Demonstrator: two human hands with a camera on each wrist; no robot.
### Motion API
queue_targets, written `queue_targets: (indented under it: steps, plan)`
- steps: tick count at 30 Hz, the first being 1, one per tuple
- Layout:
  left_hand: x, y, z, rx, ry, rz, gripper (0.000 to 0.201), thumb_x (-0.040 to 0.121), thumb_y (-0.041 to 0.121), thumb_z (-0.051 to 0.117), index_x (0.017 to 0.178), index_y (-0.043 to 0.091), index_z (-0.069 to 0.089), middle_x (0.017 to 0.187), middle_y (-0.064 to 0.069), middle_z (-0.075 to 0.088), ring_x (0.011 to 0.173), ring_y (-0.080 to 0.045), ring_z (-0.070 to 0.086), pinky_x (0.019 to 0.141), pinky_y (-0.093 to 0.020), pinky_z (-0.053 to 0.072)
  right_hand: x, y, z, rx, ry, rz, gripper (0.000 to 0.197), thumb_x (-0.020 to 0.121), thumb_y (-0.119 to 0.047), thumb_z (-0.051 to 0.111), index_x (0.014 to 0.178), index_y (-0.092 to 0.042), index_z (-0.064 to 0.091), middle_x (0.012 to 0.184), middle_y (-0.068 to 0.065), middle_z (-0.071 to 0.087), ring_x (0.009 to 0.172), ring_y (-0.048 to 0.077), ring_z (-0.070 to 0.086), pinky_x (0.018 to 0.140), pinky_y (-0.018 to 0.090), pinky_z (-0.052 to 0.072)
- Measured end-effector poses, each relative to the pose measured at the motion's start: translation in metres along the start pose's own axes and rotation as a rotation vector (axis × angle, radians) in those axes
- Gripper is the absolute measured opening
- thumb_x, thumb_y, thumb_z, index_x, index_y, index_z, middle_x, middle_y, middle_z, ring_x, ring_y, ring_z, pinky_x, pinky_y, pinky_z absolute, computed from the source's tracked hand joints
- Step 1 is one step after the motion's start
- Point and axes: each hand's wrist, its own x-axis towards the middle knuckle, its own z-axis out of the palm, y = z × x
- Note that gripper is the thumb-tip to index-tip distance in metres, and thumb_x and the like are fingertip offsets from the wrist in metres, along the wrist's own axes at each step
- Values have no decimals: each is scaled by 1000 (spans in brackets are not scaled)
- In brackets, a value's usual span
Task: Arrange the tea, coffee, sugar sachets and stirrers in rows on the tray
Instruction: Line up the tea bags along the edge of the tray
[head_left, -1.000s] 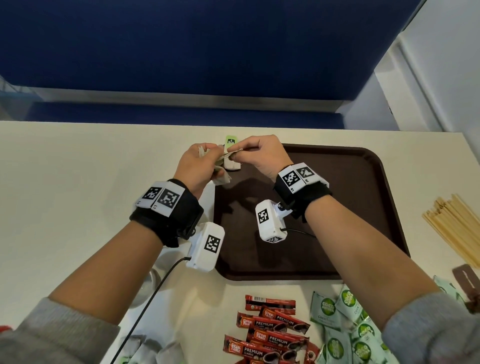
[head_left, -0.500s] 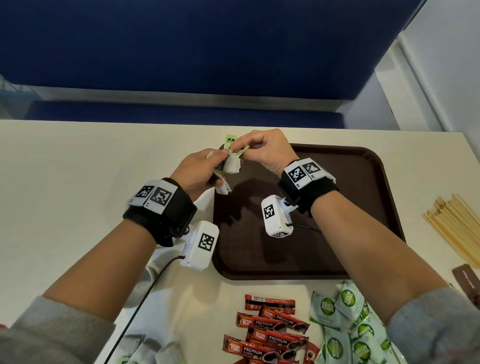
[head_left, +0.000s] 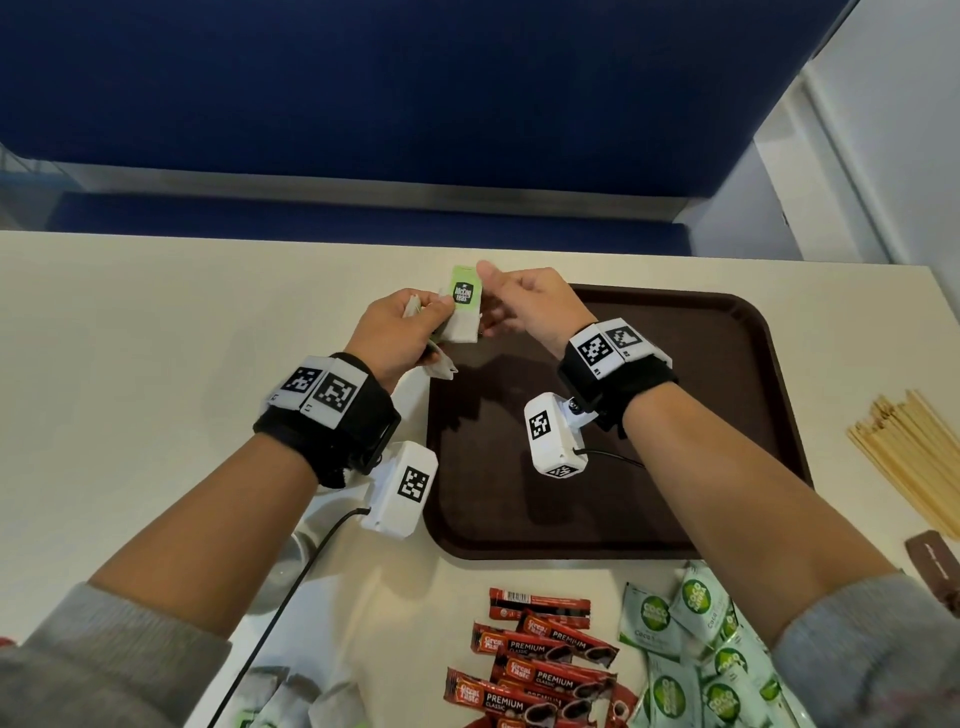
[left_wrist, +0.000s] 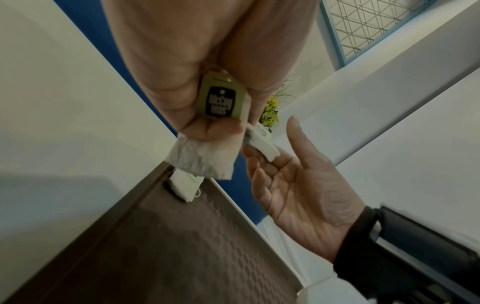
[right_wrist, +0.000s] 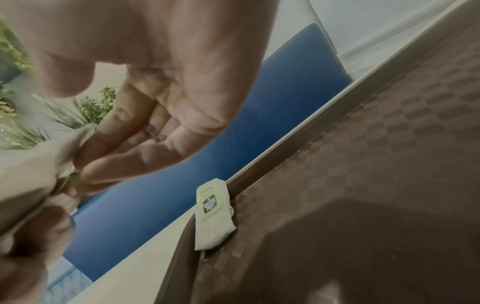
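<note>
My left hand (head_left: 415, 327) grips a small bunch of tea bags (left_wrist: 202, 158), one green McCoy tag (left_wrist: 223, 102) pressed into its palm. My right hand (head_left: 519, 306) is beside it, fingers (right_wrist: 109, 148) under the edge of one bag (left_wrist: 262, 144), thumb lifted clear. Both hands hover over the far left corner of the brown tray (head_left: 675, 415). One tea bag (right_wrist: 213, 216) lies across the rim at that corner. In the head view a tagged tea bag (head_left: 464, 312) shows between my hands; I cannot tell whether it is held or lying.
On the table in front of the tray lie red coffee sachets (head_left: 535, 665), green sugar sachets (head_left: 691, 649) and more tea bags (head_left: 296, 696). Wooden stirrers (head_left: 914, 462) are piled to the tray's right. A blue panel backs the table.
My right thumb has come off the tea bags and now points up. The right wrist has drifted slightly right. The left hand keeps its grip in about the same spot.
</note>
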Motion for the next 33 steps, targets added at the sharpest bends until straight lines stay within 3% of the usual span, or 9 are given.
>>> queue_targets:
  steps: [2, 6, 10, 15, 18, 23, 27, 30, 33]
  plan:
    - [1, -1, 0, 16, 10, 7, 9, 94, 25, 57, 89, 17, 60, 82, -3, 59, 71, -17, 54, 61, -27, 47, 1, 2, 1, -91, -29, -72, 13, 89, -22, 63, 78, -15, 67, 80, 2, 66, 64, 3, 63, 59, 16, 52]
    - [5, -2, -3, 55, 73, 19, 9, 93, 24, 58, 92, 16, 62, 84, -3, 59, 67, -17, 55, 62, -27, 49, 12, 10, 1, -89, 51, -75, 14, 87, -14, 65, 74, -14, 65, 79, 4, 65, 62, 6, 63, 64, 21, 56]
    - [8, -3, -8, 80, 142, 34, 11, 92, 19, 59, 81, 21, 61, 83, -3, 60, 61, -18, 58, 68, -34, 53, 23, 25, -1, -205, 75, -2, 9, 90, -15, 61, 87, -8, 66, 91, 4, 66, 74, 13, 66, 76, 27, 58]
    - [10, -2, -12, 97, 144, 46, 8, 92, 18, 57, 85, 18, 61, 86, -3, 60, 66, -18, 57, 63, -28, 51, 33, 39, 8, -289, 46, 85, 9, 92, -15, 58, 91, -7, 63, 102, 10, 67, 91, 22, 66, 81, 32, 57]
    - [10, -2, -12, 100, 139, 45, 11, 92, 17, 56, 82, 20, 61, 85, 0, 60, 69, -17, 56, 62, -27, 51, 36, 44, 13, -309, 64, 107, 12, 91, -16, 61, 91, -5, 65, 107, 12, 68, 91, 20, 67, 82, 33, 57]
    - [9, -2, -9, 94, 127, 43, 11, 92, 17, 57, 82, 20, 60, 84, -1, 59, 71, -18, 57, 64, -29, 51, 39, 47, 14, -366, 201, 115, 15, 85, -16, 68, 96, -7, 70, 97, 9, 71, 83, 18, 69, 81, 30, 57]
    - [9, -2, -8, 94, 123, 38, 7, 92, 18, 58, 85, 17, 61, 82, 0, 59, 66, -16, 56, 62, -27, 51, 40, 46, 16, -391, 265, 105, 14, 79, -11, 73, 88, -15, 64, 77, 0, 66, 82, 17, 67, 86, 34, 55]
    - [9, -3, -8, 97, 118, 29, 8, 91, 18, 59, 84, 18, 60, 81, 1, 59, 65, -15, 56, 61, -28, 50, 40, 43, 17, -388, 288, 94, 19, 78, -9, 73, 91, -14, 61, 68, -7, 61, 77, 11, 62, 83, 26, 52]
    - [9, -3, -8, 97, 120, 21, 7, 91, 18, 59, 84, 18, 61, 82, 0, 59, 64, -15, 56, 62, -28, 50, 40, 43, 19, -372, 285, 102, 23, 77, -9, 74, 95, -14, 59, 70, -6, 61, 77, 10, 61, 78, 21, 48]
